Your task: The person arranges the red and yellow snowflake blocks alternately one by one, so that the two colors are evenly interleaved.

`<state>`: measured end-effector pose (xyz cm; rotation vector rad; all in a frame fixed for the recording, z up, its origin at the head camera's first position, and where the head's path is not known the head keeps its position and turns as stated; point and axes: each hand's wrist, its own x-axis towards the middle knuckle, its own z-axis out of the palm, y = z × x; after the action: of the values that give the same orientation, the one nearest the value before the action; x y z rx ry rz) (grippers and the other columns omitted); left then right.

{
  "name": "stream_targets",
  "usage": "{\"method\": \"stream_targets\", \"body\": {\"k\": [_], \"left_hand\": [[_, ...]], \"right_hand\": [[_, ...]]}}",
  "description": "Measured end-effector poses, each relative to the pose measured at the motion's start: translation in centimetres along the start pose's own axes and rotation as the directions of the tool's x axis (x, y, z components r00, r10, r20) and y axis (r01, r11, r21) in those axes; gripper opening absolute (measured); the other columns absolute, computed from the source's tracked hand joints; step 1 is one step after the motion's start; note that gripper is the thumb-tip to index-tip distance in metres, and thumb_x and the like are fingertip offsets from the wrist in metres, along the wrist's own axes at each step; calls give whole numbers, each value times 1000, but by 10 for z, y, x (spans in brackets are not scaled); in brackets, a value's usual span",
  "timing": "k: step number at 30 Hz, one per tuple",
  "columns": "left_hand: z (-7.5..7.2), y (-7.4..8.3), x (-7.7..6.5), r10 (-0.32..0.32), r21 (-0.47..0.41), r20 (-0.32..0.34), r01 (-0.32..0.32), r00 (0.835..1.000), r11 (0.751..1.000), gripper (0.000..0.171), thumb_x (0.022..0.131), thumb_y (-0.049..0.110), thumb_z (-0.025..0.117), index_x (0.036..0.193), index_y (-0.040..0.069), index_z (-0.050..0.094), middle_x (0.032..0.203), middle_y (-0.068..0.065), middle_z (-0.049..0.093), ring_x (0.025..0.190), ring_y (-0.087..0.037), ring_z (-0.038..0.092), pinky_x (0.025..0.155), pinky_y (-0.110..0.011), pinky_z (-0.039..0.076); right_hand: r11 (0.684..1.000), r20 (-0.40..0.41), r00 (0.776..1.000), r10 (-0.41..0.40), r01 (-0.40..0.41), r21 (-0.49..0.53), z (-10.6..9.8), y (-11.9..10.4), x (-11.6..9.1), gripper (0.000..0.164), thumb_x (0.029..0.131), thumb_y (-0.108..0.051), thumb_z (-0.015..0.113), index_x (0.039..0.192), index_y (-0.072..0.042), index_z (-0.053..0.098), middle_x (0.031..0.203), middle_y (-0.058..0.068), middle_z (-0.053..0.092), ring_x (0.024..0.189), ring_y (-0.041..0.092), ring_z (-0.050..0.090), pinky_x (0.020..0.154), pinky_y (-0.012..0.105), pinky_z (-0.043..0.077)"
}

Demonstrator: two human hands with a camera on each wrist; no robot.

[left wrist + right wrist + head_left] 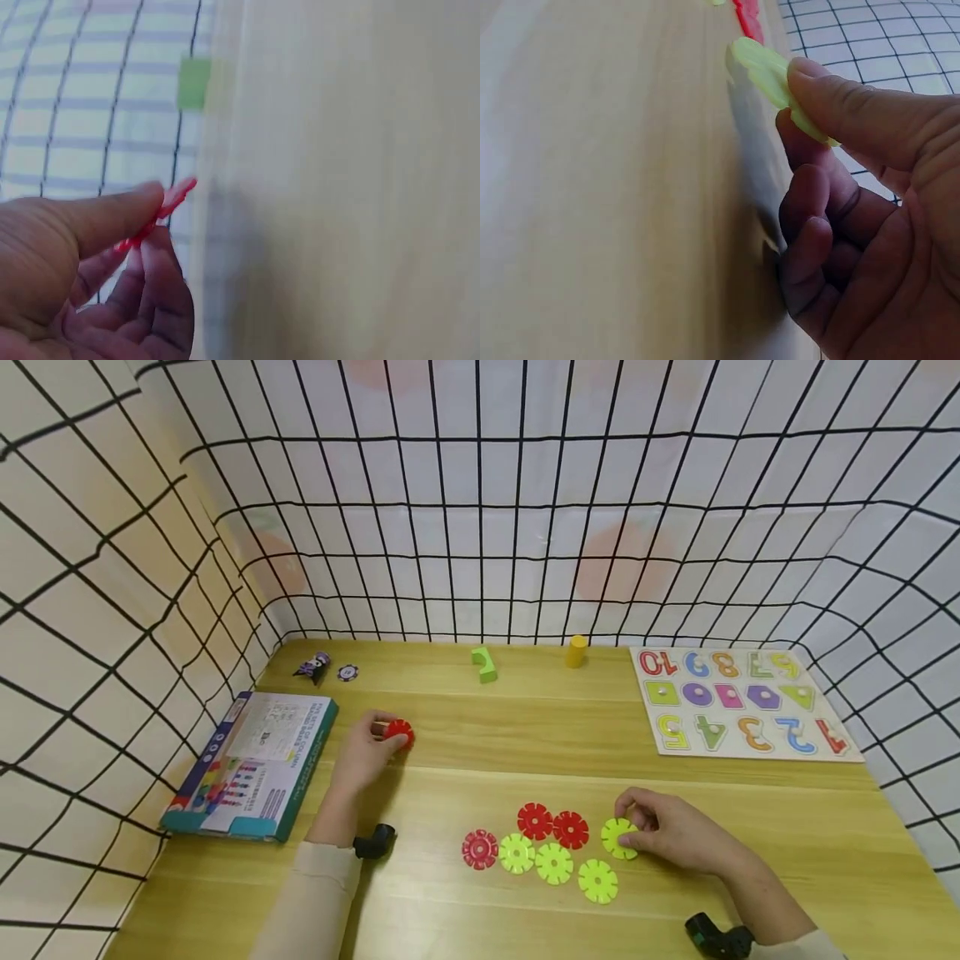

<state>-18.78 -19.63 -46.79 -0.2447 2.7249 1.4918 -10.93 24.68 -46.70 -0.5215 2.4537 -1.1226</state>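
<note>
My left hand [367, 750] pinches a red notched disc [400, 733] between thumb and fingers, to the right of the boxed set. In the left wrist view the red disc [178, 196] is seen nearly edge-on. On the right, my other hand [671, 828] pinches a yellow-green notched disc [617, 838] by its edge; the right wrist view shows this yellow disc [763, 71] tilted, its shadow on the wood beside it. Between the hands lie more discs: red ones [535, 821] in the back row and at the left, yellow ones [554, 863] in front.
A boxed set [255, 764] lies at the left. Along the back are a purple figure [313, 667], a small round chip [348, 672], a green arch block [484, 665] and a yellow cylinder [576, 652]. A number puzzle board [742, 702] sits back right. Black wire mesh [495, 527] encloses the table.
</note>
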Motion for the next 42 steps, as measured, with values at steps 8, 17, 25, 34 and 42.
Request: {"method": "stream_targets", "body": {"k": [8, 17, 25, 34, 42], "left_hand": [[-17, -16, 12, -25, 147, -151, 47, 988, 988, 37, 85, 19, 68, 117, 4, 56, 106, -17, 57, 93, -30, 52, 79, -41, 46], [-18, -18, 10, -33, 206, -121, 57, 992, 977, 36, 87, 24, 65, 118, 6, 61, 117, -16, 55, 106, -31, 49, 92, -47, 39], [-14, -27, 10, 18, 207, -74, -3, 997, 978, 48, 85, 31, 67, 125, 6, 57, 124, -18, 49, 115, -34, 43, 96, -49, 35], [-17, -23, 9, 9, 244, -47, 3, 999, 970, 52, 84, 31, 68, 126, 4, 56, 124, -21, 46, 115, -37, 39, 96, -53, 31], [-20, -25, 11, -20, 256, -29, 27, 999, 966, 51, 85, 32, 67, 128, 7, 55, 126, -19, 43, 116, -36, 38, 97, -53, 31]], "right_hand": [[1000, -110, 994, 26, -25, 11, 1, -20, 21, 29, 80, -40, 70, 99, -25, 55, 78, 2, 53, 66, 16, 48, 54, 24, 41], [979, -113, 993, -19, 41, 201, 35, -95, 90, 25, 85, -29, 68, 104, -24, 54, 81, 9, 53, 69, 25, 63, 59, 36, 53], [940, -71, 997, 31, -5, 342, 75, -138, 161, 30, 84, -11, 68, 109, -14, 52, 80, 14, 55, 72, 31, 66, 64, 41, 55], [960, -78, 992, 94, -70, 272, 114, -151, 228, 26, 86, -8, 65, 107, -13, 52, 69, 10, 64, 59, 22, 65, 54, 30, 54], [987, -98, 985, 139, -130, 98, 121, -162, 251, 24, 84, -14, 68, 103, -9, 53, 57, 6, 62, 49, 16, 61, 45, 24, 49]]}}
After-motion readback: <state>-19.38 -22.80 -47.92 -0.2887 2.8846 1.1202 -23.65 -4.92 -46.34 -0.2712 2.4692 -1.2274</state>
